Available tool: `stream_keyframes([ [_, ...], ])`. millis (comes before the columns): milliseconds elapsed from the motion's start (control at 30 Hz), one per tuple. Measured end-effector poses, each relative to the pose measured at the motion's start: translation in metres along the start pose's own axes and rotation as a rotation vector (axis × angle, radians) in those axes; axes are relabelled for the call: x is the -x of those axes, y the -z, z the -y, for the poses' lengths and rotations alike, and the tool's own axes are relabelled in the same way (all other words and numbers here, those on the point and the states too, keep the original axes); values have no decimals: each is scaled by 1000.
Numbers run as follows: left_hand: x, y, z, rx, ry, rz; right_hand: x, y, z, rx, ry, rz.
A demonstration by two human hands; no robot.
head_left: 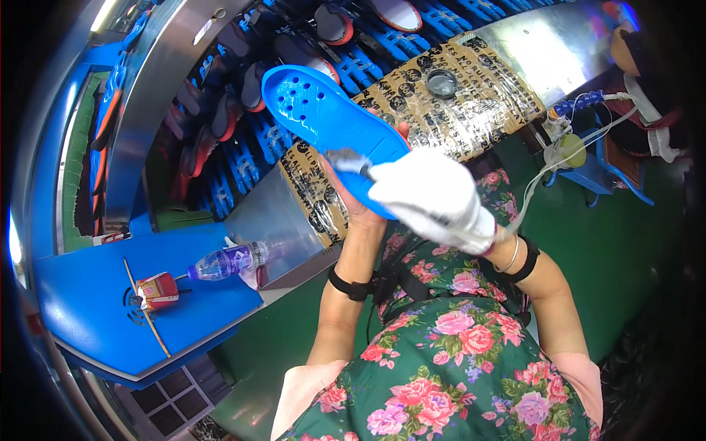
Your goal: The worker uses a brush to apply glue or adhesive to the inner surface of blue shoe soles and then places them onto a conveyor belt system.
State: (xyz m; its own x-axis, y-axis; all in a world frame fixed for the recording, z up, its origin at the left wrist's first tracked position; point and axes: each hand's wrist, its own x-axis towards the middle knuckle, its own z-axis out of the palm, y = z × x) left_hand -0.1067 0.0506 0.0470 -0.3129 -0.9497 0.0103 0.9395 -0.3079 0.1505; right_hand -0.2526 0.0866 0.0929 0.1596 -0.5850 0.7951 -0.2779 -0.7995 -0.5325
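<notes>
A blue shoe sole (360, 125) with a cluster of holes at its far-left end is tilted in front of me. My bare left hand (359, 209) grips it from beneath, fingertips showing past its far edge. Part of the sole's surface looks wet and shiny around the holes. My right hand (434, 195), in a white glove, is closed on a brush (348, 160), its dark, blurred bristles over the sole's near part. The glove hides most of the handle and some of the sole's near end.
Taped cardboard (478, 99) covers the metal bench, with a small round dish (441, 84) on it. Behind runs a blue rack holding several shoe parts (333, 28). At left, a bottle (224, 262) and a red box (158, 291) lie on a blue surface (81, 294). Tubing (540, 176) hangs at right.
</notes>
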Motion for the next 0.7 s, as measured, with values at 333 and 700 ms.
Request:
stream_keyframes([
  [333,-8,4,-9,25,57,138,2,6,3,-68,1,110],
  [700,-4,16,-34,-51,73,83,9,7,16,-251,-65,196],
])
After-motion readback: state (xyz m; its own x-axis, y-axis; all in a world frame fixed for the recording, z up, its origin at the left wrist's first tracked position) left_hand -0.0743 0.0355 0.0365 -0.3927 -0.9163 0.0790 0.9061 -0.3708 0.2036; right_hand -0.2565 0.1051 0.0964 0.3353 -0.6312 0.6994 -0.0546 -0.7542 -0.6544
